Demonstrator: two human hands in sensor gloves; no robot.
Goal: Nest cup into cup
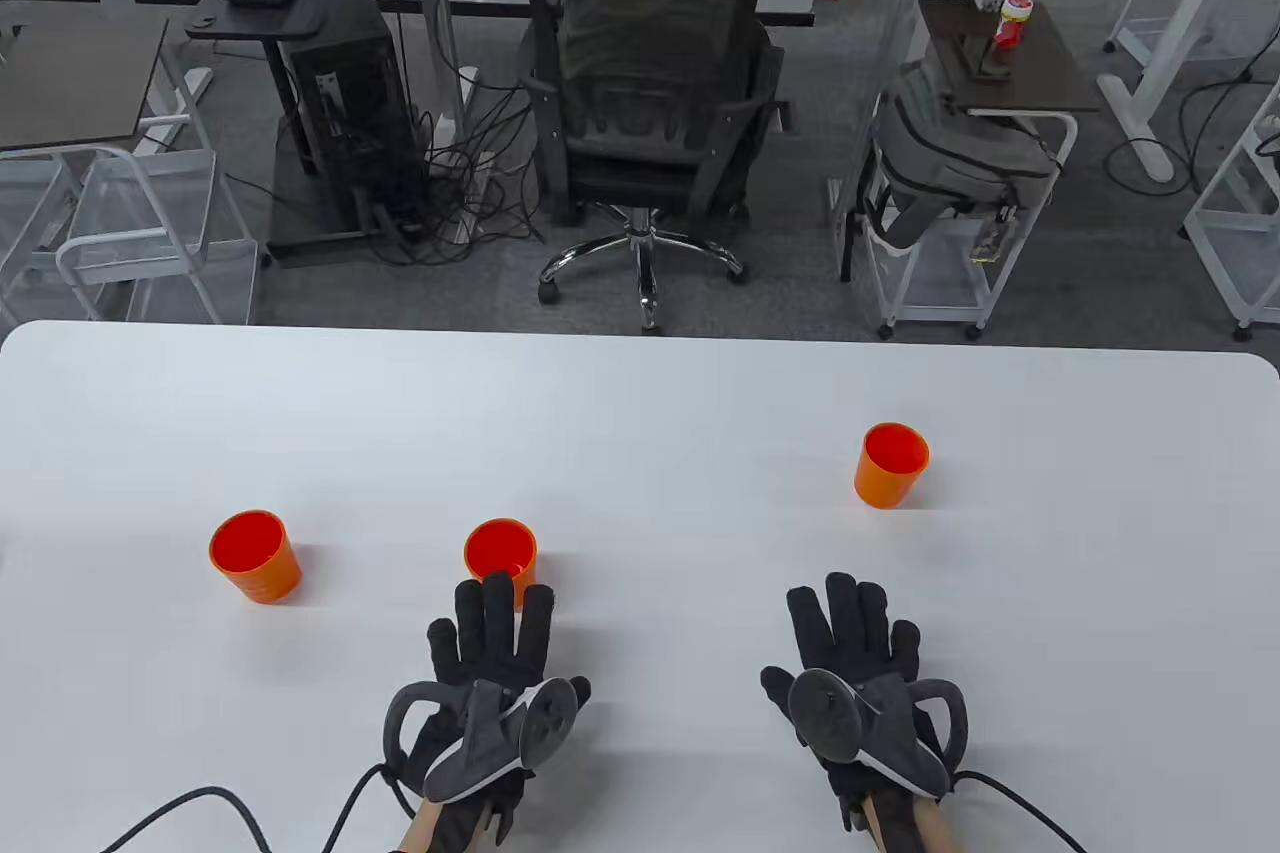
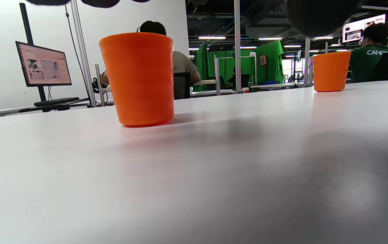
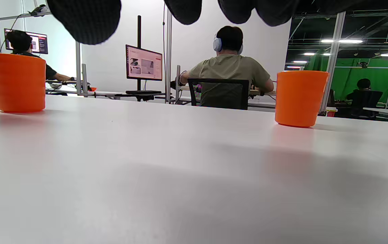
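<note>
Three orange cups stand upright on the white table: a left cup, a middle cup and a right cup. My left hand lies palm down with fingers stretched out, fingertips just short of the middle cup, holding nothing. The left wrist view shows the middle cup close ahead and the right cup far off. My right hand lies palm down, fingers spread, empty, well short of the right cup. Another cup stands at that view's left.
The table's far edge lies beyond the cups. Behind it a person sits in an office chair among desks and trolleys. Glove cables trail off the near edge.
</note>
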